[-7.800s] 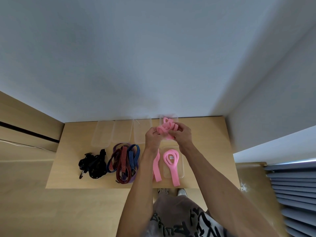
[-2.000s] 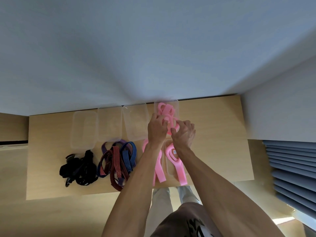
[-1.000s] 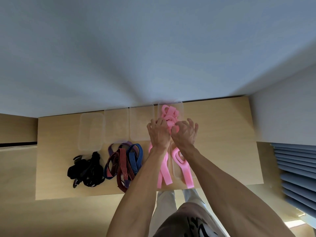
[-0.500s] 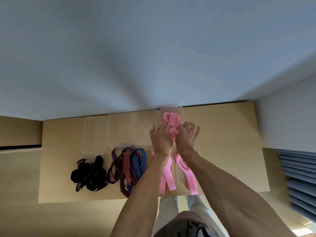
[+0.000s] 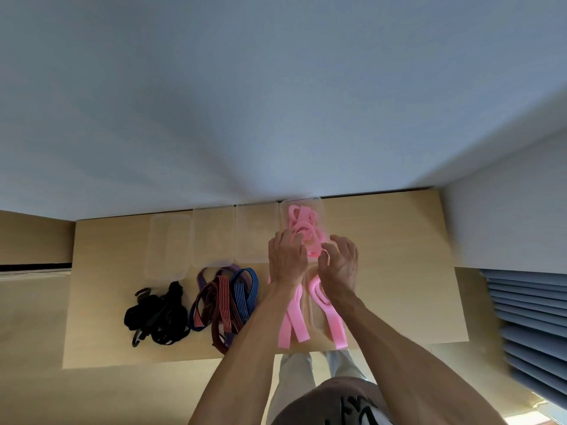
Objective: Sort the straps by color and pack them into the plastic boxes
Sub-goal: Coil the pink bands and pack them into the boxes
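Both hands at the pink box, far right of the row.

My left hand [image 5: 287, 259] and right hand [image 5: 339, 263] press curled fingers onto pink straps [image 5: 303, 233] heaped in the box [image 5: 319, 207]; I cannot tell whether either grips. More pink straps [image 5: 294, 323] lie on the counter [image 5: 399, 271] beneath my wrists, striped straps [image 5: 225, 297] and black straps [image 5: 156, 314] to their left.

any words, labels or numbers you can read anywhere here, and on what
Nothing can be read.
Black print on the person's shirt: cut off by the frame's bottom edge and too blurred to read.
The pink straps, the clear plastic boxes, the black straps and the table show no text or labels.
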